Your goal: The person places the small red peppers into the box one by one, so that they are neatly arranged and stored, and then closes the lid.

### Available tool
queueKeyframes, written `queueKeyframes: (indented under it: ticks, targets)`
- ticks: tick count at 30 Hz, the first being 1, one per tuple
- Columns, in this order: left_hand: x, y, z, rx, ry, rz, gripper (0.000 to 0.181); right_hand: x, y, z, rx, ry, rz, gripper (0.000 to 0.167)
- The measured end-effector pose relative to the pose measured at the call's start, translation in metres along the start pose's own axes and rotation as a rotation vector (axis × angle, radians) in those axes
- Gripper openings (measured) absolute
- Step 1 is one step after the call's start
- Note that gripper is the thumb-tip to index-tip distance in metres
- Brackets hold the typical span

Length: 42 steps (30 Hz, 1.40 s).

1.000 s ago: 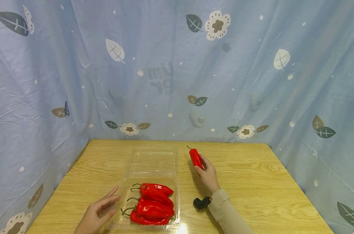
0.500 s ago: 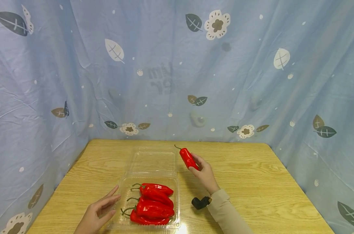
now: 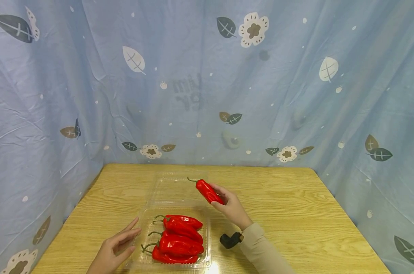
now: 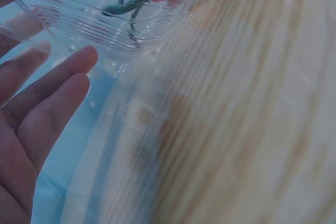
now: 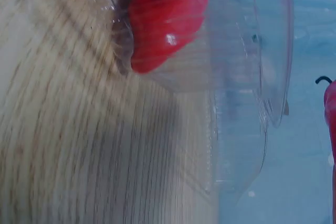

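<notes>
My right hand (image 3: 233, 208) grips a long red pepper (image 3: 207, 191) by its lower end, its stem pointing up and left. It holds the pepper above the table, beside the lid of a clear plastic clamshell box (image 3: 208, 238). In the right wrist view only a strip of this pepper (image 5: 331, 111) shows at the right edge. Several red peppers (image 3: 179, 243) lie in the box's base, stems to the left. At the box's left rim rests my left hand (image 3: 114, 247), fingers loosely extended, touching or nearly touching the plastic; the left wrist view shows those fingers (image 4: 58, 85) close to the wall.
The box's hinged lid (image 3: 179, 188) lies folded back on the wooden table (image 3: 282, 201). A black wrist camera (image 3: 230, 240) sits at my right cuff. A blue patterned curtain (image 3: 200, 76) hangs behind the table and along both sides.
My right hand has carried the held pepper leftward, toward the clear lid, and the pepper has tilted further left. The left hand and the peppers in the box have stayed put.
</notes>
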State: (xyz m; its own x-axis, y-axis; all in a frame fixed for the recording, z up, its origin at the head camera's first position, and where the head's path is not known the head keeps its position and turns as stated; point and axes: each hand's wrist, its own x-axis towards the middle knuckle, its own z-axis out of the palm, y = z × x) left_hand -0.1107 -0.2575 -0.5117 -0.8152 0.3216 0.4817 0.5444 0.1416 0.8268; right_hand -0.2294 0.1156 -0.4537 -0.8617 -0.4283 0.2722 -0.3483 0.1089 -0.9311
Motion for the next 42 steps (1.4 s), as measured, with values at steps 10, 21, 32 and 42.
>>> queueKeyframes:
  ticks: [10, 21, 32, 42]
  targets:
    - [0.000, 0.002, 0.001, 0.000, -0.005, -0.006, 0.041, -0.001, -0.020, 0.012, -0.018, -0.132, 0.024, 0.052]
    - [0.002, 0.002, 0.000, -0.004, -0.014, 0.028, 0.044, 0.006, -0.006, 0.023, -0.052, -0.241, -0.020, 0.052]
    - [0.001, 0.003, 0.000, 0.023, -0.005, 0.000, 0.042, 0.013, -0.006, 0.034, -0.091, -0.351, -0.041, 0.051]
    - [0.000, 0.001, 0.001, 0.005, 0.003, 0.012, 0.041, 0.014, -0.007, 0.045, -0.120, -0.407, -0.008, 0.052]
